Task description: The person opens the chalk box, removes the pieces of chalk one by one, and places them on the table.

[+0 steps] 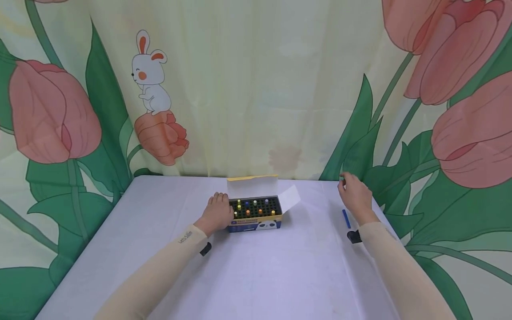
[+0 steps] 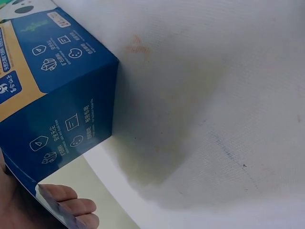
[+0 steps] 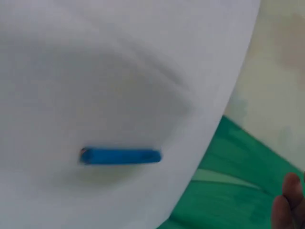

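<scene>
A blue and yellow crayon box (image 1: 256, 225) stands on the table with its lid up, several crayons (image 1: 260, 211) upright in its black holed insert. My left hand (image 1: 218, 213) grips the box's left end. In the left wrist view its fingers (image 2: 78, 206) show beyond the box's end flap. At the back right, my right hand (image 1: 355, 195) is raised, thumb and fingertips together on a small greenish thing (image 1: 342, 178), seemingly a crayon end, mostly hidden. Below that hand a blue crayon (image 1: 346, 218) lies on the table, also seen in the right wrist view.
A white cloth covers the table (image 1: 288, 271), with faint crayon smudges near the box. The box's white side flap (image 1: 290, 198) sticks out to the right. Behind the table's back edge hangs a curtain (image 1: 248, 89) printed with tulips and a rabbit.
</scene>
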{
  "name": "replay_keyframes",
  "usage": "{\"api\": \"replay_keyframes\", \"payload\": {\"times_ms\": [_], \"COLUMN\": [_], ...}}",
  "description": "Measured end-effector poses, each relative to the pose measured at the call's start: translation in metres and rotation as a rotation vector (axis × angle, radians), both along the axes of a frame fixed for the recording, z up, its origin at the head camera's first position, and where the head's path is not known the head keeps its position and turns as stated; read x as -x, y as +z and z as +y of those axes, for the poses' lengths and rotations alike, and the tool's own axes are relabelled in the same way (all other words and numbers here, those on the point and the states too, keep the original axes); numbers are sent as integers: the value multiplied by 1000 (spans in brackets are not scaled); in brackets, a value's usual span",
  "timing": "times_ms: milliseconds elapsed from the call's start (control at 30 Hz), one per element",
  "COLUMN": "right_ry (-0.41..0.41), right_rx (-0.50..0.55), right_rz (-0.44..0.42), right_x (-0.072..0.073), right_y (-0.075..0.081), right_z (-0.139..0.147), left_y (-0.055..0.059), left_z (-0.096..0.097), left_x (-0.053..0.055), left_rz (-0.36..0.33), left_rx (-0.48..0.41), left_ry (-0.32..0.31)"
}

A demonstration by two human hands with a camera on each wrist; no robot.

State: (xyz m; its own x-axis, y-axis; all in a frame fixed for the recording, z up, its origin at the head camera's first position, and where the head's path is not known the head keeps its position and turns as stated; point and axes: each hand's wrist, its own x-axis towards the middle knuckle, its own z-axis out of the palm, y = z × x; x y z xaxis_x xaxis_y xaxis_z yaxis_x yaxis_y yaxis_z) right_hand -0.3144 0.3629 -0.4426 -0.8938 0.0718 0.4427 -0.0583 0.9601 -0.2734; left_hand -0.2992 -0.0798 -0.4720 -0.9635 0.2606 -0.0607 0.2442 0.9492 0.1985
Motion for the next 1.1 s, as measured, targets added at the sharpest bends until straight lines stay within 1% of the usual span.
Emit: {"api": "replay_keyframes", "payload": {"times_ms": [133,300,433,533,667,833,967,1100], "right_ry": [49,118,182,229,280,323,324,314], "right_rx": [-7,-14,2,16,17,0,-3,-5], "right_rz": [65,165,233,259,247,201,150,85], "right_x": [4,7,3,-2,-7,-11,-13,-18], "right_y": [11,30,46,53,52,41,32,21], "right_z": [-25,-62,-90,-108,-128,-146,-155,-163], "left_y": [-2,-3,-3,-2,-2,-3,-5,-6], "left_z": [0,0,0,-1,-2,-4,-4,-2], "left_x": [0,1,2,3,1,0,2,5], "left_rz": [-3,7,16,25,15,5,15,25], "left_rx": [3,0,-4,-7,-5,-13,-7,-14], "left_ry": [7,3,3,8,16,16,13,-4]}}
